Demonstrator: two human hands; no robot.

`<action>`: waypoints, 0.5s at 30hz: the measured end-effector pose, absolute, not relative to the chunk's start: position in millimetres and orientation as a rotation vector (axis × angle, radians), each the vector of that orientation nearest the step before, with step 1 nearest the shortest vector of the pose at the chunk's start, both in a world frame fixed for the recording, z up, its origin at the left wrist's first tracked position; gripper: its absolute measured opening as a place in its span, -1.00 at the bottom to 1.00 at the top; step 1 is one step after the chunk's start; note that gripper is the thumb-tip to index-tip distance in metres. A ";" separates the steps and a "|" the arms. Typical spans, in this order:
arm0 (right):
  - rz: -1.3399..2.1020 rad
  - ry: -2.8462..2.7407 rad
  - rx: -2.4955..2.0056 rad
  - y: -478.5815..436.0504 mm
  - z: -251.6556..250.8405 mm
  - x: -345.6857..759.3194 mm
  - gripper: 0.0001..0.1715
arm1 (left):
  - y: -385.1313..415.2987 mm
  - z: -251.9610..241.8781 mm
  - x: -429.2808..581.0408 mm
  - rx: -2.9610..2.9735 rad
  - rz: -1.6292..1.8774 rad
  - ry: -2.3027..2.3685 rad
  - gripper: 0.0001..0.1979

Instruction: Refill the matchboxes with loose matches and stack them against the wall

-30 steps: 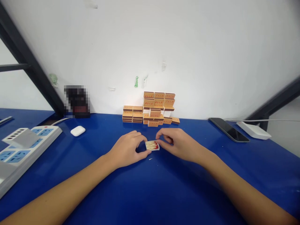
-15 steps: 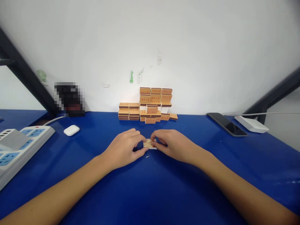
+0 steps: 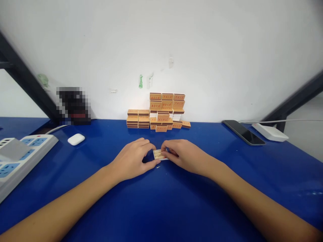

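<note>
A small white matchbox tray point(image 3: 164, 159) lies on the blue table in front of me, filled with pale matchsticks point(image 3: 158, 154). My left hand point(image 3: 135, 158) grips the tray's left end between thumb and index finger. At the right end, the bent fingers of my right hand point(image 3: 185, 154) pinch at the matches inside, and hide that part of the tray. A bit of red shows by its fingertips. Just below the tray lies a loose sliver of wood point(image 3: 158, 167). Farther back, stacked yellow matchboxes point(image 3: 155, 105) stand against the wall.
To the left are a power strip point(image 3: 40, 153) and a white earbud case point(image 3: 76, 139). A phone point(image 3: 243, 132) and a white cabled device point(image 3: 270, 132) lie at the right. A dark, pixelated object point(image 3: 74, 106) leans by the wall.
The right fingertips have shifted slightly within the tray, and the matches now lie more askew, with some red showing. My left hand keeps its place at the tray's end.
</note>
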State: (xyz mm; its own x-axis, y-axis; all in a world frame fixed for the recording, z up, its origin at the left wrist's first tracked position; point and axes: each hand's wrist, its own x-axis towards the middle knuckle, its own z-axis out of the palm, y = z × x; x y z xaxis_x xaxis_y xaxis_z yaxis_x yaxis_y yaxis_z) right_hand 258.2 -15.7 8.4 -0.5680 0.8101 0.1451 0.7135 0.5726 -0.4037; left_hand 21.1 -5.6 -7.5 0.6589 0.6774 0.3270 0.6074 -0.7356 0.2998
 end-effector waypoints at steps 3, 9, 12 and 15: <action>0.429 -2.506 -1.285 -16.0 10.3 258.8 -0.88 | -5.6 -6.1 21.9 2.683 0.625 1.040 -0.74; 0.450 -2.504 -1.294 -16.8 15.5 260.7 -0.87 | -5.0 -5.4 21.2 2.659 0.605 1.022 -0.75; 0.470 -2.516 -1.279 -17.4 15.9 260.4 -0.87 | -5.2 -5.5 21.3 2.675 0.593 1.034 -0.71; 0.488 -2.514 -1.269 -16.6 13.8 261.3 -0.87 | -5.5 -5.1 21.8 2.684 0.571 1.049 -0.71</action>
